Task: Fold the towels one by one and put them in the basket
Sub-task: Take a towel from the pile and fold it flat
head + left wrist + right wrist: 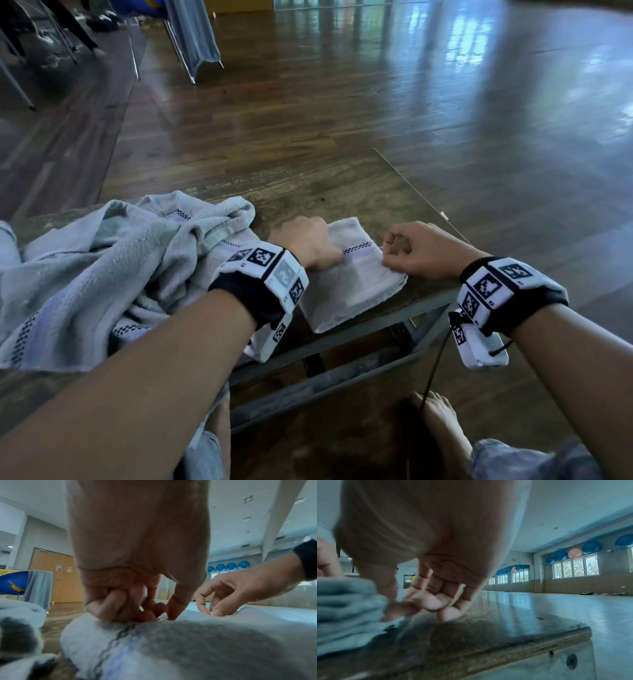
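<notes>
now left hand (306, 244) presses curled onto folded towel (349, 287); right hand (419, 251) pinches its edge.

Left hand (305, 245) presses folded towel (352, 284) on bench (342, 192); right hand (424, 250) pinches its edge; towel heap (102, 267) lies left.

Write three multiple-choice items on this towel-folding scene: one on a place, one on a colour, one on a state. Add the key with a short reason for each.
1. Where does the loose towel pile lie, seen from the head camera?
A. left of the folded towel
B. right of it
C. on the floor

2. What colour is the folded towel?
A. red
B. pale grey
C. black

3. How is the left hand?
A. lifted clear of the table
B. flat on the floor
C. fingers curled, resting on the folded towel

Key: 1 A, the pile sits at the left of the table. 2 B, pale grey with a checked band. 3 C, the left wrist view shows curled fingers on the cloth.
</notes>
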`<state>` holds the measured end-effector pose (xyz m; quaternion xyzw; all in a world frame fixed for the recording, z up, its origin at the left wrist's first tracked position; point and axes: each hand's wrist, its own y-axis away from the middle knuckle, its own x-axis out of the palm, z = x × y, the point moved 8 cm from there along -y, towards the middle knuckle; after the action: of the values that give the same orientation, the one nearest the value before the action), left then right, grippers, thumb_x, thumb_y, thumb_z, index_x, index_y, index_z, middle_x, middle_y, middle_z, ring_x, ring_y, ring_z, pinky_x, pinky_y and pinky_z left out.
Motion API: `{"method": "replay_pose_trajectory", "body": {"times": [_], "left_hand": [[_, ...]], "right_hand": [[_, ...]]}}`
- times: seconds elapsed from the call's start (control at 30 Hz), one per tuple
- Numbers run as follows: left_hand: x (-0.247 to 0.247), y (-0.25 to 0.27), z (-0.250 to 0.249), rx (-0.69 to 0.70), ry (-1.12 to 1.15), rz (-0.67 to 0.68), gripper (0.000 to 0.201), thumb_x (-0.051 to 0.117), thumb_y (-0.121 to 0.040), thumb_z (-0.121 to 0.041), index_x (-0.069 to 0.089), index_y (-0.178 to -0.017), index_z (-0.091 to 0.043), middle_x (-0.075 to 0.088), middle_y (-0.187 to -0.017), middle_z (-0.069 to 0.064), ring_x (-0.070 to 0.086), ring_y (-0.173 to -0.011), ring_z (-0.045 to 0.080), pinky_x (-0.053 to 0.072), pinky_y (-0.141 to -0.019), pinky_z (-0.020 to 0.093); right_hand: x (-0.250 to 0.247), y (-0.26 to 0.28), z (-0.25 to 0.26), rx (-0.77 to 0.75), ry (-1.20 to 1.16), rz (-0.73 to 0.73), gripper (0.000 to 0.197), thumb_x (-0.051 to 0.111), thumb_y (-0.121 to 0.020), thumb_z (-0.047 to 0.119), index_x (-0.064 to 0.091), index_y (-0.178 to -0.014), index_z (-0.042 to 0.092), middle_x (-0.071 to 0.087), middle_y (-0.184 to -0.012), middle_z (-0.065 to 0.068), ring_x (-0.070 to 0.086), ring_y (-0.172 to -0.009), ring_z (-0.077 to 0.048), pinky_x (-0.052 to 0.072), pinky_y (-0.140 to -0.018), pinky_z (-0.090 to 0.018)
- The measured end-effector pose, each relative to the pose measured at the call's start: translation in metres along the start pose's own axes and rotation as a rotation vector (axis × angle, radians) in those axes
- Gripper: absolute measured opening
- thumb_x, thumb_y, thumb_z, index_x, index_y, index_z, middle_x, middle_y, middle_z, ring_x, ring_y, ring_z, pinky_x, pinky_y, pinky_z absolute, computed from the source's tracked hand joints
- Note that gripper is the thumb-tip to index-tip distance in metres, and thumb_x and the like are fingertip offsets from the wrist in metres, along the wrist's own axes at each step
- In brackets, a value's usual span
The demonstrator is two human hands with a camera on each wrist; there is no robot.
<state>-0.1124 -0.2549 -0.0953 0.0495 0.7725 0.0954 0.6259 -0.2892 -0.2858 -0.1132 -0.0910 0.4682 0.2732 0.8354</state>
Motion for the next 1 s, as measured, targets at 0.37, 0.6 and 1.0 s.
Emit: {"method": "replay_pose_trajectory", "body": {"times": [0.37, 0.6, 1.0], "left_hand": [[0.014, 0.006, -0.013, 0.126, 0.016, 0.097, 0.039, 0.046, -0.098, -0.033, 0.042, -0.135, -0.022, 0.031, -0.146, 0.009, 0.025, -0.142, 0.029, 0.026, -0.115, 0.042], [0.058, 0.010, 0.004, 0.112, -0.046, 0.334, 0.067, 0.025, -0.104, -0.049, -0.017, -0.155, -0.034, -0.031, -0.161, -0.007, -0.027, -0.148, 0.013, -0.002, -0.120, 0.058], [0.027, 0.001, 0.024, -0.096, 0.033, -0.148, 0.082, 0.036, -0.096, -0.065, 0.031, -0.145, 0.000, 0.034, -0.151, 0.025, 0.031, -0.142, 0.036, 0.020, -0.119, 0.047]], "right_hand": [[0.024, 0.007, 0.053, -0.265, 0.294, -0.169, 0.049, 0.053, -0.095, 0.040, 0.044, -0.139, 0.021, 0.046, -0.141, 0.001, 0.044, -0.127, -0.020, 0.040, -0.103, -0.037], [0.061, 0.004, 0.027, -0.008, 0.313, 0.126, 0.073, 0.025, -0.102, 0.059, -0.006, -0.161, 0.028, -0.019, -0.167, 0.008, -0.017, -0.153, -0.009, -0.002, -0.126, -0.045], [0.071, 0.014, 0.034, 0.206, 0.169, -0.033, 0.081, 0.024, -0.103, 0.056, -0.013, -0.159, 0.012, -0.026, -0.166, -0.005, -0.026, -0.151, -0.018, -0.005, -0.124, -0.045]]}}
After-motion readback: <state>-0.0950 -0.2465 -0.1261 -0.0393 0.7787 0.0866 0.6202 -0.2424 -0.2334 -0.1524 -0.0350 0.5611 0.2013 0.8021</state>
